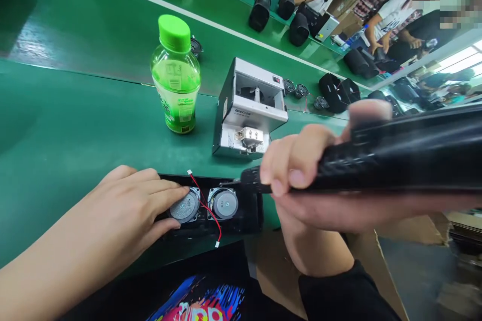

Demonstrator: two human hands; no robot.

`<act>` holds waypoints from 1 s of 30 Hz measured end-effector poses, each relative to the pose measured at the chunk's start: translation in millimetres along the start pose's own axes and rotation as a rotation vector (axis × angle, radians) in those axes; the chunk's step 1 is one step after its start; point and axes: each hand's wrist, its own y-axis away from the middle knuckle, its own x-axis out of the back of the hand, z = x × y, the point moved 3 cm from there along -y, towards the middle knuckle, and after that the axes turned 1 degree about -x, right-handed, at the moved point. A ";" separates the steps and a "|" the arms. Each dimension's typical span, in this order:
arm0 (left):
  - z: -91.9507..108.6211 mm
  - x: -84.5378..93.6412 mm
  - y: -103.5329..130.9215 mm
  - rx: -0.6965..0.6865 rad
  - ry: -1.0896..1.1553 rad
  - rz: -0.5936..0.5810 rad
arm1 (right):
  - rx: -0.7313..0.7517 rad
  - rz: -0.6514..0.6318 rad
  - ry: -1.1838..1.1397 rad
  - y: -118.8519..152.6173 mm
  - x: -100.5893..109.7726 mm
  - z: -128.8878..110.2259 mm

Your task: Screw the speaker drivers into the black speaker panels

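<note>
My left hand lies over the left speaker driver, fingers along its top edge and thumb at its lower edge. That driver and a second round speaker driver sit magnet side up in a long black housing. Red wires with white plugs cross between the two drivers. Wrapped in my right hand is a black electric screwdriver, held nearly level. Its bit reaches to the upper corner of the second driver. Part of the left driver is hidden under my fingers.
A green-capped bottle stands behind the housing. Right of it is a white and black screw feeder. Loose speaker drivers and black housings lie farther back. Other people work across the green table. A cardboard box sits lower right.
</note>
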 end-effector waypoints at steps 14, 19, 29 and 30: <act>2.3 -0.3 -4.5 0.036 0.076 0.001 | -0.161 -0.107 0.056 -6.8 -31.1 57.7; 3.9 -0.7 -3.5 0.023 0.082 0.020 | -0.189 -0.130 0.085 -6.4 -32.0 61.3; 2.4 0.4 -5.0 0.026 0.112 0.002 | -0.153 -0.123 0.090 -4.6 -36.6 64.5; 2.6 1.0 -5.5 0.022 0.111 -0.003 | -0.144 -0.116 0.081 -3.6 -36.9 66.2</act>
